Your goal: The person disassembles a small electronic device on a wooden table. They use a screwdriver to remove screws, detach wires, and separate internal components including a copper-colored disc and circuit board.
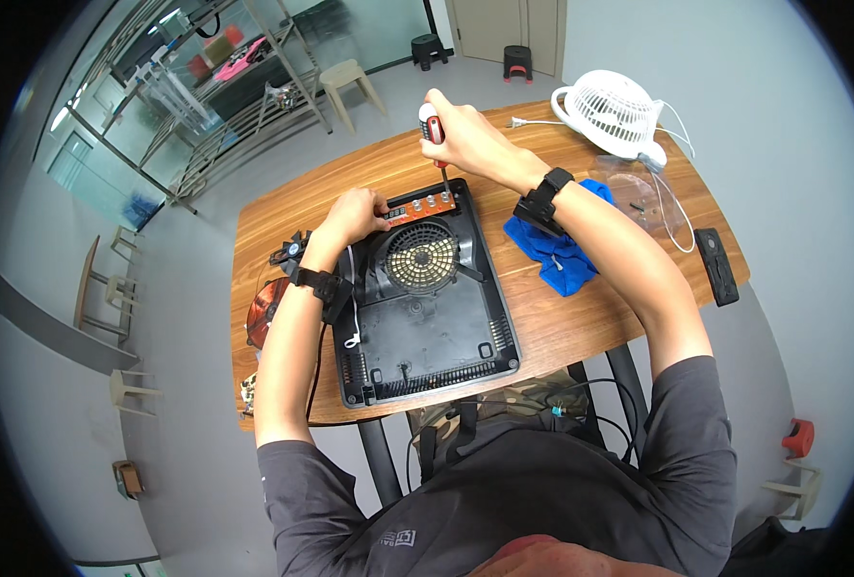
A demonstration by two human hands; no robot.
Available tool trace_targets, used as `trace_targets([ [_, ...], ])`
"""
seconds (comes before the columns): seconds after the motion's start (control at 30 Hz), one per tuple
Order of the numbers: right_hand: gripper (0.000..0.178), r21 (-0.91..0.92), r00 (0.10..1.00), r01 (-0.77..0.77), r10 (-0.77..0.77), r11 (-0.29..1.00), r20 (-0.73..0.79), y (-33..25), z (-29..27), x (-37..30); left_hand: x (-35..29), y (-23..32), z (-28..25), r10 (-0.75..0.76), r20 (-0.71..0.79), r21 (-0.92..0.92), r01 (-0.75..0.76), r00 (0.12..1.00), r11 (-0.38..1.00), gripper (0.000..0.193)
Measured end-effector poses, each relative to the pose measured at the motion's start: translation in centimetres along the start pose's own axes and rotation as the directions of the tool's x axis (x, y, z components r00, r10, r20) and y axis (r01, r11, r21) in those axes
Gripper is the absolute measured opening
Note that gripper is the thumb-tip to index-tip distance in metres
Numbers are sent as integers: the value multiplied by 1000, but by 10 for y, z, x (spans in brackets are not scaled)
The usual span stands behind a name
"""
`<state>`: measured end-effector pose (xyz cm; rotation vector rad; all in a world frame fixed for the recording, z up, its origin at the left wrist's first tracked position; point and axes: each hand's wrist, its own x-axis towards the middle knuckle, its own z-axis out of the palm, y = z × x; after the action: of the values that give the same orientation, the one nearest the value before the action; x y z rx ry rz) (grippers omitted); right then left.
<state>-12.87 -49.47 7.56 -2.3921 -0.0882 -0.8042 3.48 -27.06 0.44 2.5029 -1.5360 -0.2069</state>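
In front of me on the wooden table lies a black plastic appliance housing (pixel 427 332), shaped like an induction cooker base, with a round vented grille (pixel 421 261). An orange circuit board (pixel 425 207) with a small display and several round silver parts sits along its far edge. My right hand (pixel 475 142) is closed round the red, white and black handle of a screwdriver (pixel 434 130). Its shaft points down to the board's right end; whether the tip sits in a screw is too small to tell. My left hand (pixel 354 213) is closed on the board's left end, fingertips partly hidden.
Left of the housing are a copper coil (pixel 262 313) and a small black fan (pixel 290 250). To the right lie a blue cloth (pixel 564 258), a clear plastic tray (pixel 629 183) with small dark pieces, a white corded appliance (pixel 608 111) and a long black object (pixel 715 266).
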Motion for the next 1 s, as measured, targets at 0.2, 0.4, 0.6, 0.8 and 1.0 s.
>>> trace_targets([
  [0.2, 40, -6, 999, -2, 1, 1000, -41, 10, 2, 0, 1, 3, -2, 18, 6, 20, -18, 1000, 1000, 31],
  [0.4, 41, 44, 993, -106, 108, 993, -49, 0, -3, -5, -1, 7, -12, 60, 81, 49, -64, 995, 997, 36],
  [0.6, 43, -7, 992, -73, 72, 997, -107, 4, 2, -6, 5, 19, -58, 130, 86, 23, -132, 988, 991, 29],
  [0.8, 43, -41, 993, -53, 48, 998, -106, -1, 10, -6, 21, 77, -115, 190, -286, -237, -261, 939, 936, 30],
  [1.0, 44, -58, 989, -61, 52, 996, -141, 4, 20, -4, 39, 107, -112, 188, -307, -262, -273, 933, 926, 33],
])
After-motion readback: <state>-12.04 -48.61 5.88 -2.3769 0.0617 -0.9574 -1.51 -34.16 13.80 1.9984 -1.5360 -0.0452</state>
